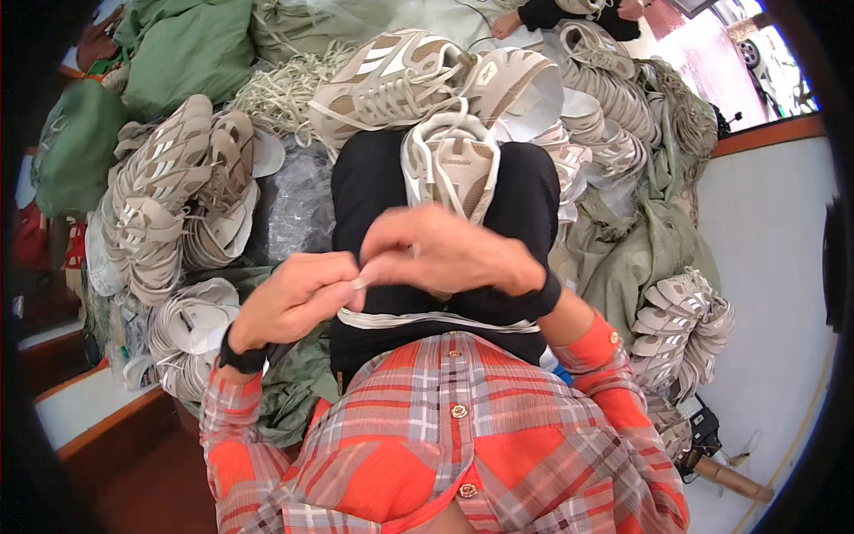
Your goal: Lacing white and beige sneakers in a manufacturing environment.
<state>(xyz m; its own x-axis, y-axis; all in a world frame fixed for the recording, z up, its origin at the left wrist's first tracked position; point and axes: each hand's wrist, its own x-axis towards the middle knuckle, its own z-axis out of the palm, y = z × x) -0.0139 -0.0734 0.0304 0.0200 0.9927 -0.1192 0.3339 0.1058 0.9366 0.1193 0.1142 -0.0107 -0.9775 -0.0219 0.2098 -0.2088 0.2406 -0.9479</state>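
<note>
A beige and white shoe upper (455, 165) lies between my knees, its toe end partly hidden by my right hand. My left hand (302, 295) is closed, thumb and forefinger pinching a white shoelace (358, 285). Against those fingertips my right hand (445, 249) is closed too, slightly blurred, its thumb and forefinger at the same piece of lace. Most of that lace is hidden by the fingers. Several more white laces (418, 319) stretch across the top of my thighs, below both hands.
Beyond my knees lie laced uppers (391, 80) and a heap of loose laces (289, 93). Stacked uppers stand at left (160, 196), back right (614, 116) and right (680, 329). Green cloth (632, 258) lies around them. Another person's hand (507, 25) shows at the top.
</note>
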